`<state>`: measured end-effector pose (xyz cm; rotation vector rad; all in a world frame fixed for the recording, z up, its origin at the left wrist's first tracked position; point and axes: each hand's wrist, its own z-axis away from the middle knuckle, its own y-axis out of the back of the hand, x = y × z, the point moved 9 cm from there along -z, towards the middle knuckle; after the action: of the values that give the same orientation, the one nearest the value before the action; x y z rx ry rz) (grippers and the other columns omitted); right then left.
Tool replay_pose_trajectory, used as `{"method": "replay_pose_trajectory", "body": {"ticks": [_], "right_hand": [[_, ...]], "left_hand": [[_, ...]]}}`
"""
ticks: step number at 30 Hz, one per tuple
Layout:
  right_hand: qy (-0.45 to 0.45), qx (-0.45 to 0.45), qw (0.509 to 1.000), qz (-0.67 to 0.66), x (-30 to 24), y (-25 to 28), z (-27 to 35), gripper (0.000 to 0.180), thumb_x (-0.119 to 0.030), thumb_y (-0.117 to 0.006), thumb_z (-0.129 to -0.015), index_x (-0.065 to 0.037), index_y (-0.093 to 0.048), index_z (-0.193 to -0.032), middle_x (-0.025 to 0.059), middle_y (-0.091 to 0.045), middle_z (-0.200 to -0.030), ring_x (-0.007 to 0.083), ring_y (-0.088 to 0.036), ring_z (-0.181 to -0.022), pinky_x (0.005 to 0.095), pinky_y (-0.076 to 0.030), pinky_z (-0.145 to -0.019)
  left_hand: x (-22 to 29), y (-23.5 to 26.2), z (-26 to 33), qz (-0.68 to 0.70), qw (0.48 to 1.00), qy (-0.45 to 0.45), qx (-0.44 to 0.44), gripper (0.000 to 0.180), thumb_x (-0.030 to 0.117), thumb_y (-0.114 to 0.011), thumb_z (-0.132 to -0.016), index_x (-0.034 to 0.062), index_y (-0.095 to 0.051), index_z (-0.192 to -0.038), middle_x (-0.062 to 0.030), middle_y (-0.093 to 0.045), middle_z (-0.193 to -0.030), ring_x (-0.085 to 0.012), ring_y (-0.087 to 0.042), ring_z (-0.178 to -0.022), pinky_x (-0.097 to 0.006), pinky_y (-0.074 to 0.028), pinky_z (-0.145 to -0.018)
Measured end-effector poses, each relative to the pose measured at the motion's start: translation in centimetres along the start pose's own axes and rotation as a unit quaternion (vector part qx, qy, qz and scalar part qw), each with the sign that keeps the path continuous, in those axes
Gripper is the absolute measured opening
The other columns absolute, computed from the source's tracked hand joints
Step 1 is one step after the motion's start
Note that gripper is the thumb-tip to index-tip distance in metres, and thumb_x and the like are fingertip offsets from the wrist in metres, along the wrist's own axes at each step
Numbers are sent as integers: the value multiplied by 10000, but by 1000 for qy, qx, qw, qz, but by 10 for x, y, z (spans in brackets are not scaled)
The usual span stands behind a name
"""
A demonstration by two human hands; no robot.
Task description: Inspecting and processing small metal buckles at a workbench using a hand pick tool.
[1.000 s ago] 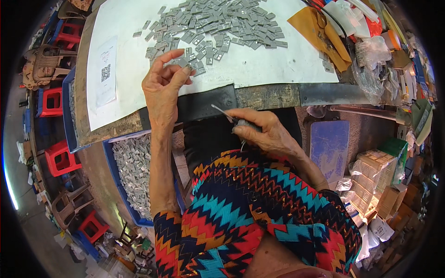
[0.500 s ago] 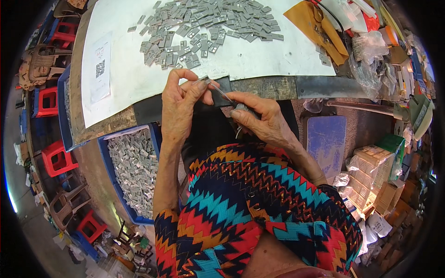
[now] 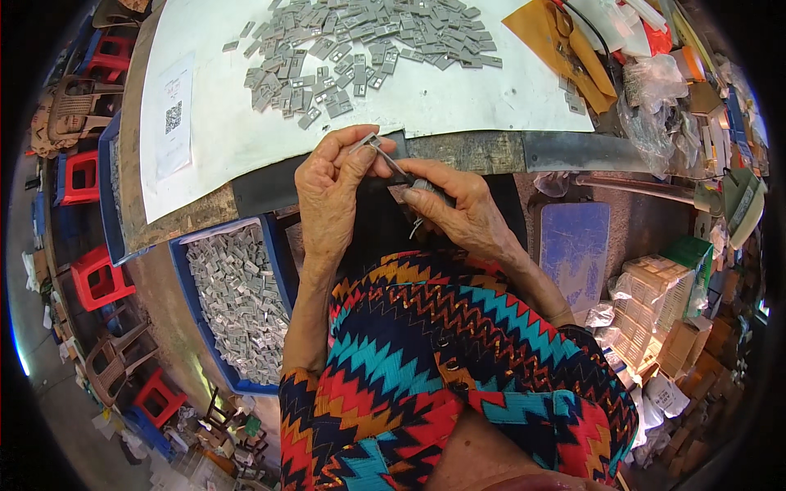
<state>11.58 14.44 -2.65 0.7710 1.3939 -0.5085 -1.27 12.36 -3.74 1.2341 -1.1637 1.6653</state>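
Between the thumb and fingers of my left hand (image 3: 332,184) is a small grey plate (image 3: 364,142), tilted up near the table's front edge. In my right hand (image 3: 458,200) I grip a slim hand tool (image 3: 395,166) with a thin metal shaft and a dark handle. Its tip reaches the plate beside my left thumb; the exact contact is too small to tell. My right fingers cover most of the handle. Farther back, a heap of similar grey plates (image 3: 360,45), several with small cutouts, lies spread on a white sheet (image 3: 442,102).
At my left stands a blue bin (image 3: 192,286) full of small grey pieces (image 3: 237,303). A printed paper (image 3: 173,114) lies on the sheet's left side. Brown paper (image 3: 561,53) and clear plastic bags (image 3: 655,86) sit at the right. Red stools (image 3: 100,278) stand farther left.
My left hand has moved slightly right and turned, bringing the plate closer to my right hand. The tool's visible shaft has become shorter between the hands. My right hand has barely shifted.
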Motion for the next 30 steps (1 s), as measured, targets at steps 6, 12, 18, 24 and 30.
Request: {"method": "replay_pose_trajectory", "body": {"ticks": [6, 12, 18, 24, 30], "right_hand": [[-13, -1, 1000, -23, 3, -1, 1, 331, -152, -563, -867, -38, -530, -1176, -3, -553, -718, 40, -471, -586, 194, -392, -507], [-5, 5, 1000, -13, 2, 0, 2, 333, -162, -563, -870, -39, -530, -1178, -1, -555, -722, 39, -477, -583, 191, -395, -507], [-143, -37, 982, -114, 17, -9, 5, 323, -156, -554, -875, -22, -527, -1167, 1, -553, -742, 57, -499, -614, 199, -417, -533], [107, 50, 987, 112, -12, -5, 4, 336, -104, -569, -835, 31, -494, -1134, 174, -583, -849, 288, -591, -708, 351, -463, -614], [66, 32, 995, 65, -16, -8, 2, 339, -48, -551, -828, 52, -477, -1144, 228, -581, -1030, 351, -597, -917, 361, -482, -747]], "left_hand": [[1, 0, 1, -9, 1000, -11, 3, 246, 70, -542, -868, -69, -531, -1071, -138, -634, -882, -91, -572, -713, -203, -472, -707], [2, -1, 3, -17, 1000, -17, 9, 236, 61, -536, -872, -68, -532, -1070, -139, -632, -879, -98, -575, -724, -206, -470, -711], [12, 3, 8, -143, 983, -110, 41, 190, 34, -516, -876, -33, -564, -1047, -88, -637, -861, -91, -578, -723, -214, -470, -649], [23, -3, 15, -366, 902, -224, 53, 212, -37, -517, -838, -2, -571, -1040, -115, -623, -849, -162, -607, -693, -246, -483, -619], [23, -7, 17, -337, 911, -231, 58, 189, -31, -513, -841, -5, -559, -1023, -120, -621, -840, -165, -610, -658, -252, -483, -593]]}}
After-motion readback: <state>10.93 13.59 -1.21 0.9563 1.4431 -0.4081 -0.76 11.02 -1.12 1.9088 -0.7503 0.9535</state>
